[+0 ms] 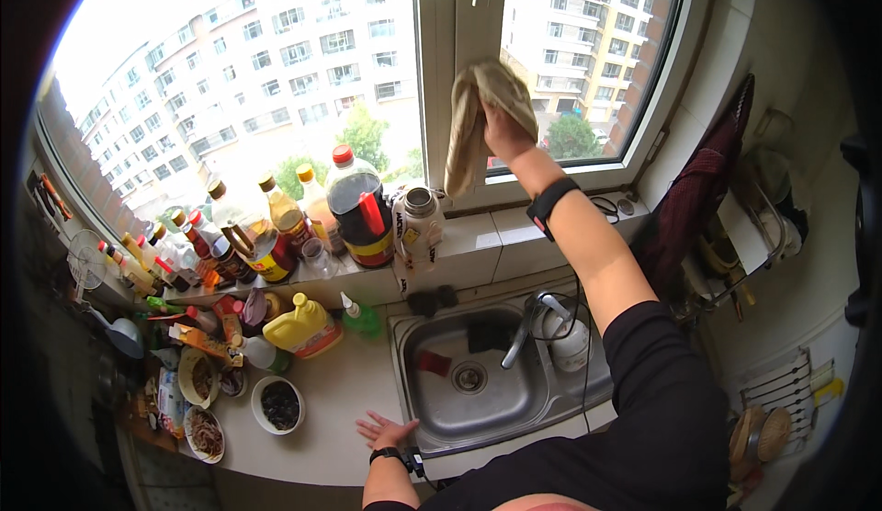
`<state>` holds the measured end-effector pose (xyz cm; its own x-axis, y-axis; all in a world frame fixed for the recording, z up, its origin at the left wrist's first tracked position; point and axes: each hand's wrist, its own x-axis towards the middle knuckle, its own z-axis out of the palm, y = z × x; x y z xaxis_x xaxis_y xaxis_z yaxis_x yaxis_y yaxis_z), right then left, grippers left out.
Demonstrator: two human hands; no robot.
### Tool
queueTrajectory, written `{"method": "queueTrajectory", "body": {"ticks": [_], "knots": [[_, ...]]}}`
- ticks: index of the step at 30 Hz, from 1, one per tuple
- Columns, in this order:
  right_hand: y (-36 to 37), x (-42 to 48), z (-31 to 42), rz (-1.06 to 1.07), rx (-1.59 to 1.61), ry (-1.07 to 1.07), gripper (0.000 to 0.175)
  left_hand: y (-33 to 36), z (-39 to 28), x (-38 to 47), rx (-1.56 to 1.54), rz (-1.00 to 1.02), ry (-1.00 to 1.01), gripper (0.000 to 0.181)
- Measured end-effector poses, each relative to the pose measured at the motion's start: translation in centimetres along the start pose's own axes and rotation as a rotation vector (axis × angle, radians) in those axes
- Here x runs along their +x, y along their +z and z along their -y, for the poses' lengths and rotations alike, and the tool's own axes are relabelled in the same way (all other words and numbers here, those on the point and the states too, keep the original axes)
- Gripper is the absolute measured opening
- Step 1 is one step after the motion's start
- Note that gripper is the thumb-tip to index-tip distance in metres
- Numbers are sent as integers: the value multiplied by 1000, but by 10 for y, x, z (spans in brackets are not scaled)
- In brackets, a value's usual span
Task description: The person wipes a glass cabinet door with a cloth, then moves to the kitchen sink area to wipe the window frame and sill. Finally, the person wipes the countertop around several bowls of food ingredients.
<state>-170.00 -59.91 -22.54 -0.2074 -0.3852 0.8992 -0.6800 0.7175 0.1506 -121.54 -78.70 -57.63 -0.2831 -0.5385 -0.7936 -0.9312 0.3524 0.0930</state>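
My right hand [508,132] presses a beige cloth [497,87] against the window frame [475,21], near the lower corner of the right pane. Folds of the cloth hang below and left of my fingers, down toward the sill. With fingers spread and nothing in it, my left hand [387,434] rests on the pale countertop [331,442] beside the front left corner of the stainless steel sink [482,414]. A red sponge [434,362] lies in the basin left of the drain, under the level of the faucet [513,349].
Bottles of sauce and oil [358,214] and a metal flask [419,225] line the sill. A white bowl of dark food [279,405], a yellow jug [303,328] and a green spray bottle [361,316] stand on the counter. A dark red cloth [696,180] hangs at right.
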Motion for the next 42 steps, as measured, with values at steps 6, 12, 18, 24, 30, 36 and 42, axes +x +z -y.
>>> {"method": "queueTrajectory", "body": {"ticks": [6,12,18,24,30,36,42], "knots": [[9,-51,19,16,-26,30,43,-4,-2,-4,17,11,-8,145],[-8,20,13,-103,1,26,48,-5,-3,-4,28,32,-14,144],[-19,46,21,-128,-32,44,48,-4,-3,-6,6,23,-3,145],[-28,25,30,-99,-15,51,46,-4,-1,-5,1,23,-10,146],[-21,46,27,-151,-48,53,44,0,-1,-2,-5,7,-18,145],[-23,34,31,-148,-74,57,47,-1,-1,-1,3,-5,-14,145],[-12,41,22,-103,-25,82,51,1,0,1,-45,21,-26,146]]}}
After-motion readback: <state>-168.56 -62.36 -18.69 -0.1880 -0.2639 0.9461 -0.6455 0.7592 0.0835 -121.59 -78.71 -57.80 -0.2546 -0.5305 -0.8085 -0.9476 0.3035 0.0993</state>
